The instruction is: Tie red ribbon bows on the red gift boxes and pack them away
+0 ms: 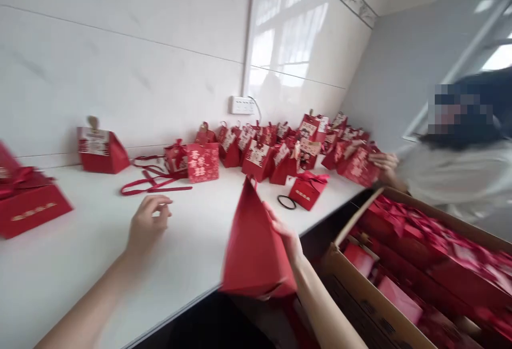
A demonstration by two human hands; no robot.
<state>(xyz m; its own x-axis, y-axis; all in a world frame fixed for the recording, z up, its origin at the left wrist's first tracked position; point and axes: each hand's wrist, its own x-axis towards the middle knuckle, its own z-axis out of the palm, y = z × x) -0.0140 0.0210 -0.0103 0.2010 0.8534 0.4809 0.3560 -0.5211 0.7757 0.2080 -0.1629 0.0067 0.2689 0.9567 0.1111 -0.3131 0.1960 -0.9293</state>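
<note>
My right hand (288, 236) grips a red triangular gift box (254, 247) from its right side. The box is tilted over the counter's front edge and slightly blurred; some of my fingers are hidden behind it. Above the white counter, my left hand (149, 220) is loosely curled with a gap between thumb and fingers and nothing visible in it. Just beyond that hand lies a red ribbon (156, 182). Farther left stands a red box with a pink bow (34, 202). A smaller red box with a ribbon bow (309, 190) sits beyond the held one.
Several finished-looking red gift boxes (256, 159) crowd the back of the white counter (100, 242) along the wall. A black ring (287, 202) lies near the edge. At right, a cardboard carton (360, 298) holds red boxes and ribbons. A co-worker's hand (386, 165) touches a box.
</note>
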